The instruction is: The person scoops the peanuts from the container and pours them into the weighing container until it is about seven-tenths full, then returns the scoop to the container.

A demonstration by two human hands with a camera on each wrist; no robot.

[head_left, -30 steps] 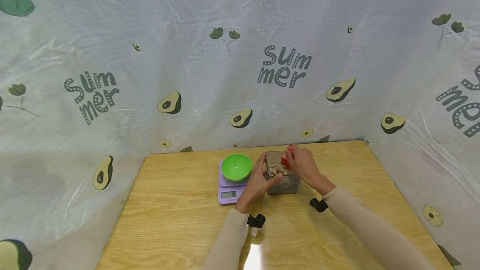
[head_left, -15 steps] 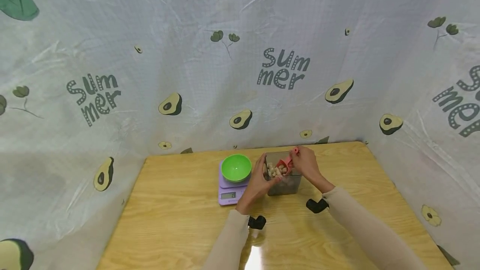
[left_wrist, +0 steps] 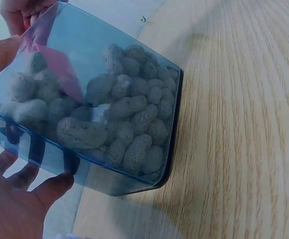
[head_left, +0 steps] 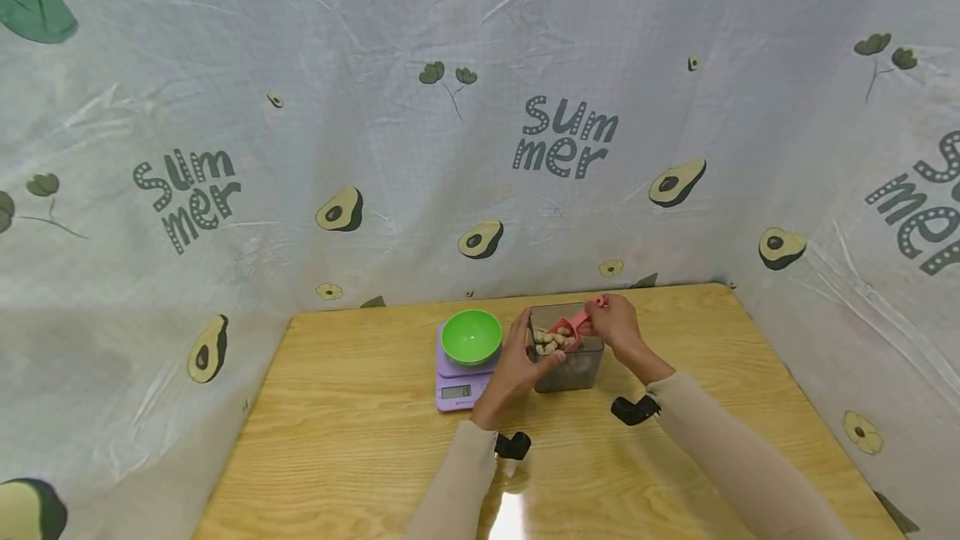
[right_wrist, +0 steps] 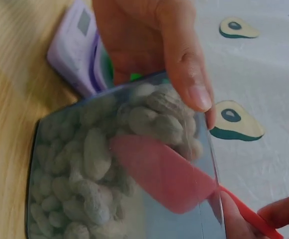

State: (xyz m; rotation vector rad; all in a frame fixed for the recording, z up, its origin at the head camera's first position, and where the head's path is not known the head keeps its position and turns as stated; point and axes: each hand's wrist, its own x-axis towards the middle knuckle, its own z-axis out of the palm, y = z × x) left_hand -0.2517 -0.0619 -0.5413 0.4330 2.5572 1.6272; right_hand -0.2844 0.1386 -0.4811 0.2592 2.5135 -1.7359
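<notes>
A clear grey plastic container (head_left: 567, 375) full of unshelled peanuts (left_wrist: 134, 112) stands on the table. My left hand (head_left: 517, 365) grips its left side, with fingers and thumb spread round the near corner. From the right, my right hand (head_left: 618, 327) pinches the handle of a red scoop (right_wrist: 159, 172). The scoop's bowl lies inside the container among the peanuts, tilted, its handle rising over the right rim. Through the wall in the left wrist view, several peanuts appear heaped at the scoop. Part of its bowl is hidden by peanuts.
Left of the container stands a purple kitchen scale (head_left: 446, 403) with a lit display. A bright green bowl (head_left: 471, 338) sits on it, close to my left hand. Behind the wooden table (head_left: 360, 423) hangs a printed cloth (head_left: 405, 190).
The scoop has gone from nearly upright at the container's right side to a leaning position, its bowl pushed left into the peanuts. My right hand shifted slightly right; my left stayed put.
</notes>
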